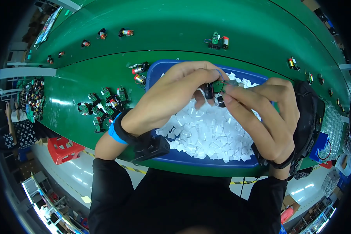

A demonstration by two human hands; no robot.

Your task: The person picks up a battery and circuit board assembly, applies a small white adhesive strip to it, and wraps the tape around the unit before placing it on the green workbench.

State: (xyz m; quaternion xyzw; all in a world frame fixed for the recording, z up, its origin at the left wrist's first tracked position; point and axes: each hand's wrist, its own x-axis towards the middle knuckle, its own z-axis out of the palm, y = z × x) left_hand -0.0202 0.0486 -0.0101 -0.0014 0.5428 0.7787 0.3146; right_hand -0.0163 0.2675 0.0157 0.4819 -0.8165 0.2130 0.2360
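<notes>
Above a blue tray (191,160) filled with small white paper-like pieces (206,136), both my hands are closed on one small electronic assembly (209,90) with black parts and thin wires. My left hand (185,80) grips its black part from the left, with a blue band and a black strap at that wrist. From the right, my right hand (267,113) pinches it at the wires and a small board between thumb and fingers. Fingertips cover much of the assembly, so its exact shape is hidden.
Left of the tray lies a cluster of green circuit-board assemblies (105,103), with a larger heap (32,97) farther left. Another assembly (220,41) stands beyond the tray. A black bag (306,117) is at the right, near clear plastic trays (331,121). A red stool (63,150) stands below the table.
</notes>
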